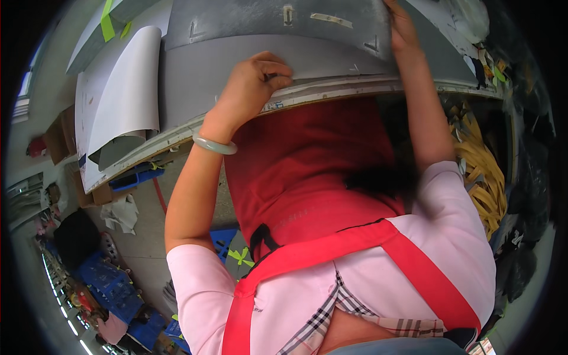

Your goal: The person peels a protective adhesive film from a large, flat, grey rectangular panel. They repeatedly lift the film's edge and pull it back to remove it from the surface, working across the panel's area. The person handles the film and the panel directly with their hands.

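Note:
A grey template board (248, 21) with slots and corner-shaped cutouts lies on a dark grey sheet (225, 62) on the worktable. My right hand (403, 26) grips the board's right edge; its fingertips are partly cut off at the top of the view. My left hand (257, 80) is over the sheet near the table's front edge, fingers curled in and thumb close to them. Whatever those fingers hold, if anything, is hidden. A small pale angle mark shows on the sheet (355, 68) between my hands.
Left of the template, the sheet material curls over into a pale roll (127, 89). The white table edge (331, 93) runs before my red apron (307, 160). Yellow strips (482, 171) hang at the right below the table. Blue crates (109, 281) stand on the floor at left.

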Available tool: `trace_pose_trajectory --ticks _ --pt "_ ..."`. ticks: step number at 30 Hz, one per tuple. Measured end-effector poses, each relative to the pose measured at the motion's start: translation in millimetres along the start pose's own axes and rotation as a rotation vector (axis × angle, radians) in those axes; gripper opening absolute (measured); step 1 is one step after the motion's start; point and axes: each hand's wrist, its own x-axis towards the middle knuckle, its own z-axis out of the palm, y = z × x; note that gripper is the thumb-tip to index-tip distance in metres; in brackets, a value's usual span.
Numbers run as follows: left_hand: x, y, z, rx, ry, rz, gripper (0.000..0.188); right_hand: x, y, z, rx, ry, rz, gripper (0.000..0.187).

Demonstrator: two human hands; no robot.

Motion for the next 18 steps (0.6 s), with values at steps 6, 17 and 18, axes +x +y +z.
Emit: trace_pose_trajectory --ticks 6,17,18 --pt "35 14 56 0.548 0.191 0.454 0.015 -6 -1 14 0.009 0.088 0.013 0.034" --pt "91 -23 -11 0.572 0.536 0.274 0.033 -30 -9 130 -0.163 0.328 -0.143 0.041" --pt "89 -42 -49 0.545 0.618 0.180 0.034 -38 -22 137 -0.171 0.334 -0.172 0.041"
